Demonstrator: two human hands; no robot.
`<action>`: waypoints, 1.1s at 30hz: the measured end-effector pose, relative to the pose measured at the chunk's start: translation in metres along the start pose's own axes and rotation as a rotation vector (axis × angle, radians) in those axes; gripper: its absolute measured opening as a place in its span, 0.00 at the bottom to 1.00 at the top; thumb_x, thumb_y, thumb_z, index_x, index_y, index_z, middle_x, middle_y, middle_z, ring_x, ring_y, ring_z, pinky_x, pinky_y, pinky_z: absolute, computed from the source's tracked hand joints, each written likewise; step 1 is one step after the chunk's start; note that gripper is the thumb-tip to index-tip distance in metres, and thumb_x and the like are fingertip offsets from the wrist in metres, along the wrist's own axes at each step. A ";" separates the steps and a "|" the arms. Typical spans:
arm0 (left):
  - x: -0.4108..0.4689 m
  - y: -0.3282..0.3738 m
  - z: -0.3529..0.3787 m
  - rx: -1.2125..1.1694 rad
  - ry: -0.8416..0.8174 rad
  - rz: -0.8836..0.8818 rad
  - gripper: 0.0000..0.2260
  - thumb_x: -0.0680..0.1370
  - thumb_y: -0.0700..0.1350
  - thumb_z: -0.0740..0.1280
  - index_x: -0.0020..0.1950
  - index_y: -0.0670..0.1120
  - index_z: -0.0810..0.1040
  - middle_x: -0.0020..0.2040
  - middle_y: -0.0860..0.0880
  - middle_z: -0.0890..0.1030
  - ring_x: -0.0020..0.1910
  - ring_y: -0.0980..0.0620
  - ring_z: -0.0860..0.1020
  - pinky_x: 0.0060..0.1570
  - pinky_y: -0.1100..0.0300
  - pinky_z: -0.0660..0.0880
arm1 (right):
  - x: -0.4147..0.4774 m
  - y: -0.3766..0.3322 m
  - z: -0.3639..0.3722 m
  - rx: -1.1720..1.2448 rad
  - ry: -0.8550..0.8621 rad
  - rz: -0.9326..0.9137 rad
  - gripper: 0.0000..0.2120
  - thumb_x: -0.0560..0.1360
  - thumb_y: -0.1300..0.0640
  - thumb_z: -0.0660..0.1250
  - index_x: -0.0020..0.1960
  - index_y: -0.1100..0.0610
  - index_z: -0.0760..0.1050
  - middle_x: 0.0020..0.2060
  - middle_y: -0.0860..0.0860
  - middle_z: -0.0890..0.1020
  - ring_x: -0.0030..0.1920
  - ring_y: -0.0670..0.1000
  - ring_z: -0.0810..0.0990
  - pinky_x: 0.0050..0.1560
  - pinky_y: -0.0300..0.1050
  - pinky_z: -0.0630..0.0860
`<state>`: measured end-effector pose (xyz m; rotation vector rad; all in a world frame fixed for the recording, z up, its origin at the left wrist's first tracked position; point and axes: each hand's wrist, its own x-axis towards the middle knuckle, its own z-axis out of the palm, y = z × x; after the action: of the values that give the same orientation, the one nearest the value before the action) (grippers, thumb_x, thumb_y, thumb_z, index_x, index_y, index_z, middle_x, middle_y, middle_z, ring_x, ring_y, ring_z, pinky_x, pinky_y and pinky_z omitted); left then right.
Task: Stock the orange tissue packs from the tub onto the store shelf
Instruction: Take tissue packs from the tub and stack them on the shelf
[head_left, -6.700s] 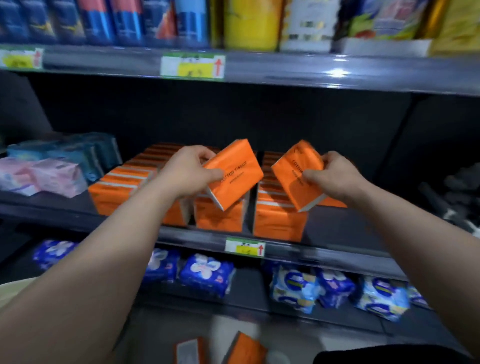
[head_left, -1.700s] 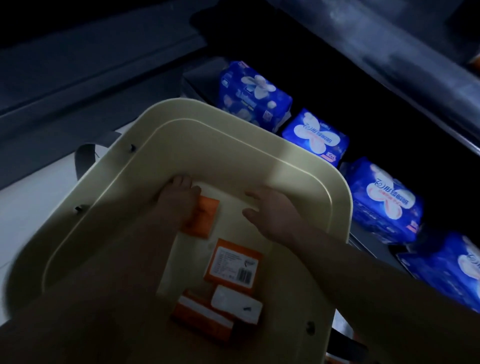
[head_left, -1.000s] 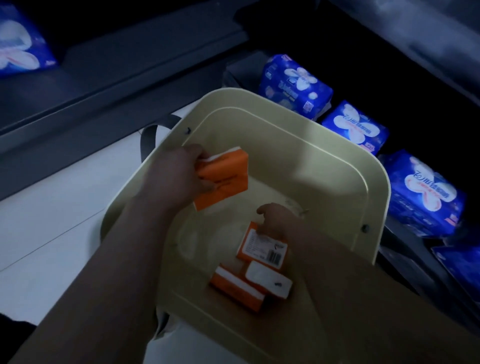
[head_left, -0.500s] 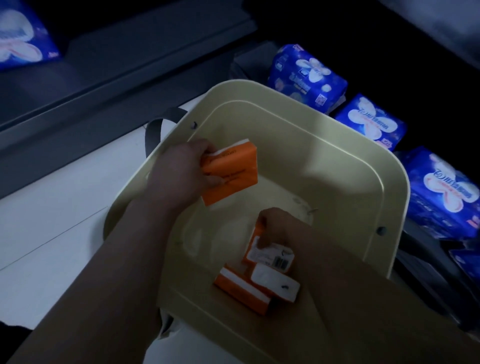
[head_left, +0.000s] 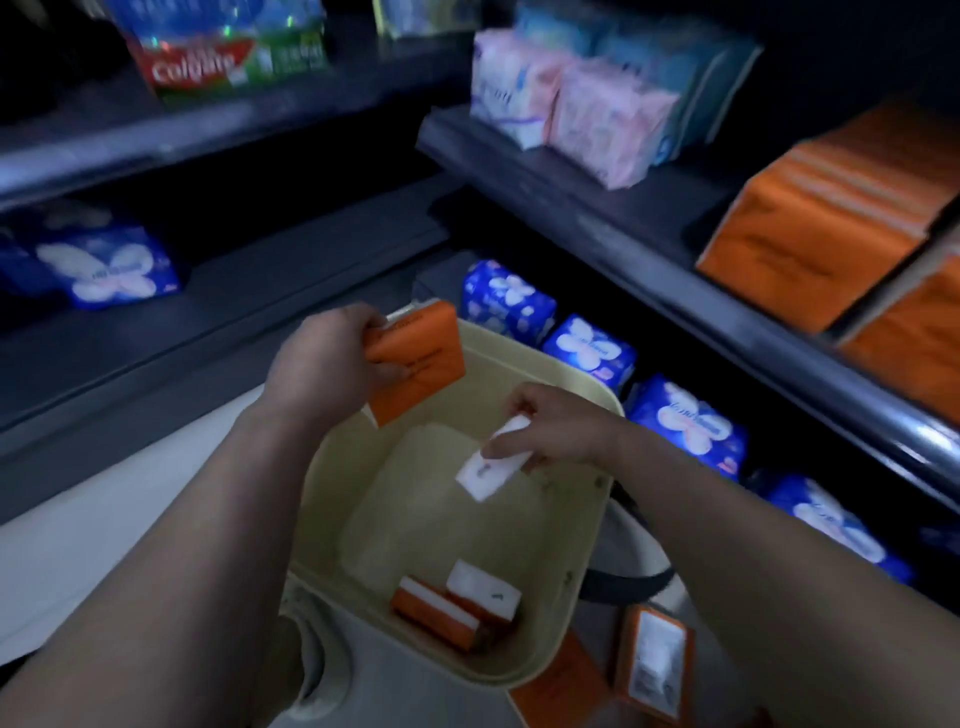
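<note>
My left hand grips an orange tissue pack above the far rim of the cream tub. Over the tub's middle, my right hand pinches a second tissue pack, its white end facing me. Two more orange packs lie at the tub's near end. Rows of orange packs stand on the dark store shelf at the upper right.
Two orange packs lie on the floor right of the tub. Blue packs fill the bottom shelf behind the tub. Pink and blue packs stand left of the orange rows. White floor lies to the left.
Both hands have risen from the tub, each with a pack. The right hand picked up the pack it was reaching for. The view has lifted toward the shelves.
</note>
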<state>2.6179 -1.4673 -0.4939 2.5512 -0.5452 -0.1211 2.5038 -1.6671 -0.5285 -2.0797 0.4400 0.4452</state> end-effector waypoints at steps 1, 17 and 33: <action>-0.003 0.014 -0.008 -0.003 0.013 0.022 0.18 0.66 0.50 0.76 0.53 0.52 0.76 0.46 0.51 0.79 0.45 0.48 0.77 0.44 0.53 0.75 | -0.017 -0.007 -0.011 -0.024 0.045 -0.032 0.15 0.66 0.50 0.76 0.47 0.54 0.74 0.44 0.49 0.79 0.43 0.47 0.78 0.41 0.42 0.77; -0.080 0.271 -0.049 -0.258 0.066 0.449 0.14 0.67 0.49 0.77 0.48 0.50 0.76 0.36 0.53 0.77 0.34 0.55 0.74 0.33 0.64 0.66 | -0.311 0.019 -0.175 -0.040 0.544 -0.222 0.24 0.68 0.69 0.71 0.57 0.50 0.68 0.43 0.45 0.75 0.39 0.46 0.73 0.40 0.37 0.73; -0.184 0.505 0.046 -0.293 -0.228 0.765 0.22 0.66 0.51 0.77 0.57 0.47 0.78 0.49 0.49 0.81 0.47 0.51 0.79 0.48 0.57 0.74 | -0.527 0.190 -0.267 0.583 1.464 0.222 0.11 0.72 0.52 0.66 0.43 0.61 0.75 0.39 0.59 0.80 0.36 0.55 0.79 0.39 0.53 0.80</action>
<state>2.2610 -1.8095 -0.2784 1.9064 -1.4285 -0.1967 1.9928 -1.9198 -0.2823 -1.4399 1.4175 -1.0828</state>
